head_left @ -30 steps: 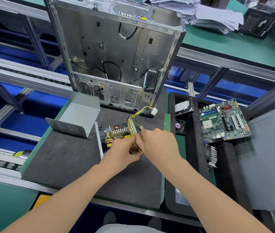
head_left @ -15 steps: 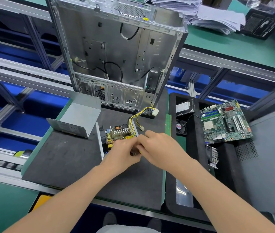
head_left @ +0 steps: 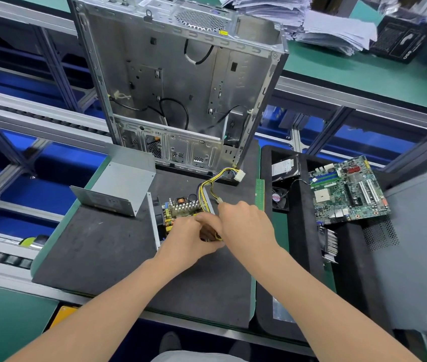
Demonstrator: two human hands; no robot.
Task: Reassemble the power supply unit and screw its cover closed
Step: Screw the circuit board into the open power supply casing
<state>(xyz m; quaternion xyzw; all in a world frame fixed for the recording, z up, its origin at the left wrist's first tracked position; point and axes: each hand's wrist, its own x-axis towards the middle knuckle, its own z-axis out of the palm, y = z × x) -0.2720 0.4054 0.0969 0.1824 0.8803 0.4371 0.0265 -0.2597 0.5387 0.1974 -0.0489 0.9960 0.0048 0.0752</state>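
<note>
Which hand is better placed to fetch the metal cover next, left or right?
Probably left. The left hand is nearer the metal cover, which lies left of the open power supply; the right hand would have to cross over.

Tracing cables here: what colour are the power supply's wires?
The wires are mostly yellow, with some black; the head view shows them.

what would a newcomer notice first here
The bare metal computer case standing open at the back of the black mat dominates. In front, the left hand and right hand meet over the open power supply, its grey cover set aside to the left. A green circuit board lies to the right.
</note>
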